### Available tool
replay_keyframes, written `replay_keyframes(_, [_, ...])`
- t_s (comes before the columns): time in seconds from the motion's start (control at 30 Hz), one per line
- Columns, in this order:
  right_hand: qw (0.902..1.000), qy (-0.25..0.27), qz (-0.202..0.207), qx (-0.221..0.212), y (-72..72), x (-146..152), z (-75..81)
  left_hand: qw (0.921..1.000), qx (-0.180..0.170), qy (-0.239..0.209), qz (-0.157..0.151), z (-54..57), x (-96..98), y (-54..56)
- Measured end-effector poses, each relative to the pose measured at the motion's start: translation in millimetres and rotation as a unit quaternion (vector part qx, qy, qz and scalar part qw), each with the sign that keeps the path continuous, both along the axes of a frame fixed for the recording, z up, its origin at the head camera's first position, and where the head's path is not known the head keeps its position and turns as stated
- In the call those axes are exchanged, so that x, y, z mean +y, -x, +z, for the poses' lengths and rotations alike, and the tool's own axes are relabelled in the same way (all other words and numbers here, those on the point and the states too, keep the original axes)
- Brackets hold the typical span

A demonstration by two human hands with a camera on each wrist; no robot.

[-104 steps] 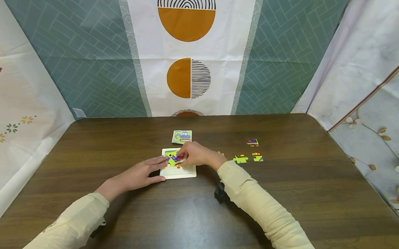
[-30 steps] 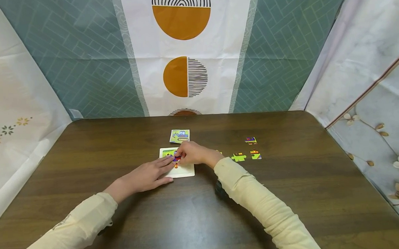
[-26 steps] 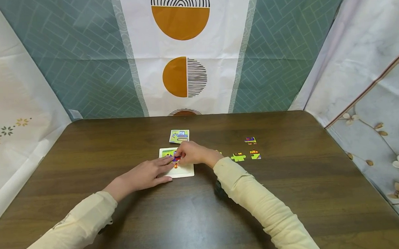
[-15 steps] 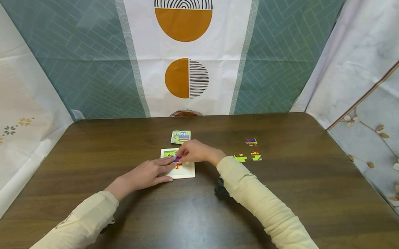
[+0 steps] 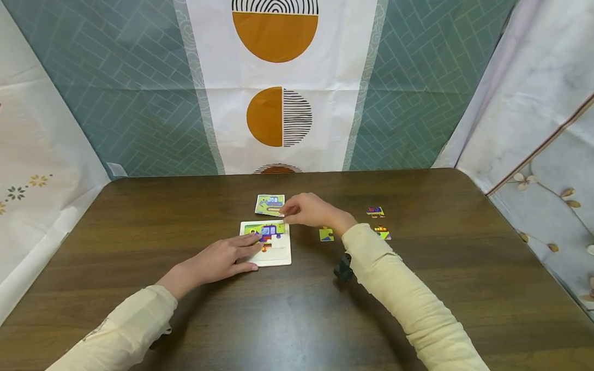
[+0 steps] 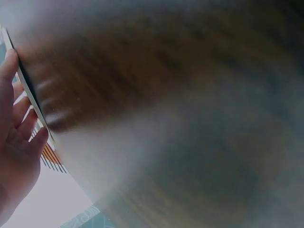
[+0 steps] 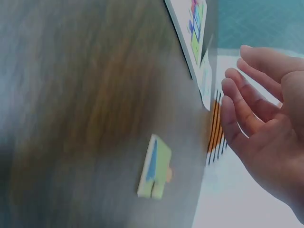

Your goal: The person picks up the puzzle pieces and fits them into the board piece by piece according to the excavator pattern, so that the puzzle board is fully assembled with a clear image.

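Observation:
My left hand (image 5: 221,260) lies with its fingers extended over the left side of a white puzzle tray (image 5: 275,258), touching the pieces in it. Along the tray's upper part, fitted jigsaw pieces (image 5: 269,230) show a purple vehicle on green. In the left wrist view, the fingers of the left hand (image 6: 19,142) reach along the tray's edge. Just beyond the tray's right upper corner hovers my right hand (image 5: 310,209). The right wrist view shows that hand (image 7: 270,109) with loosely bent fingers and nothing between them.
A picture card (image 5: 270,203) lies behind the tray. To the right are loose jigsaw pieces: a green one (image 5: 326,234), a green-and-orange one (image 5: 382,233) and a purple one (image 5: 375,211). The right wrist hides part of that area. Dark wooden table (image 5: 262,328) underneath.
My right hand has let go of the piece in the tray and moved up and right, uncovering the purple vehicle pieces. The left hand has slid slightly right over the tray.

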State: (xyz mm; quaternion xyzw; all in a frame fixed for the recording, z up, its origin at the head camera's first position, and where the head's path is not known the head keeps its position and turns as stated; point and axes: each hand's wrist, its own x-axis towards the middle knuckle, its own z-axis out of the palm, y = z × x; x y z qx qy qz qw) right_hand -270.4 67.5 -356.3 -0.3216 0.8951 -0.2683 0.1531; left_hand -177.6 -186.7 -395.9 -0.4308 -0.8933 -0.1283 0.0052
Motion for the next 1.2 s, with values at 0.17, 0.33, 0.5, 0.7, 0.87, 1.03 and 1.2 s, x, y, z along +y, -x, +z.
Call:
replay_keyframes(0.17, [0.9998,0.013,-0.016,0.008,3.2,16.6,3.5,1.0,-0.004,-0.001,0.002,0.0,0.7,-0.6])
replay_keyframes(0.33, [0.9995,0.017,-0.026,0.011,6.6,33.9,8.7,1.0,0.0,0.002,0.001,0.0,1.2,-0.6])
replay_keyframes(0.5, [0.9986,0.015,-0.049,0.005,9.4,48.8,14.4,1.0,-0.001,0.008,0.004,0.3,1.0,-0.9])
replay_keyframes(0.7, [0.9969,0.015,-0.077,-0.009,14.2,63.9,14.8,0.9998,0.012,0.013,0.005,-0.7,-0.3,-0.7])
replay_keyframes(0.87, [0.9952,0.021,-0.095,-0.007,15.6,80.4,15.4,0.9998,-0.005,0.011,0.014,-0.4,0.3,-0.9])
replay_keyframes(1.03, [0.9934,0.021,-0.113,-0.002,17.2,99.1,16.1,0.9992,-0.027,0.009,0.029,1.1,1.8,-1.8])
replay_keyframes(1.2, [0.9913,0.012,-0.131,0.006,18.3,116.9,11.7,0.9992,-0.023,0.01,0.03,1.5,1.4,-2.1])
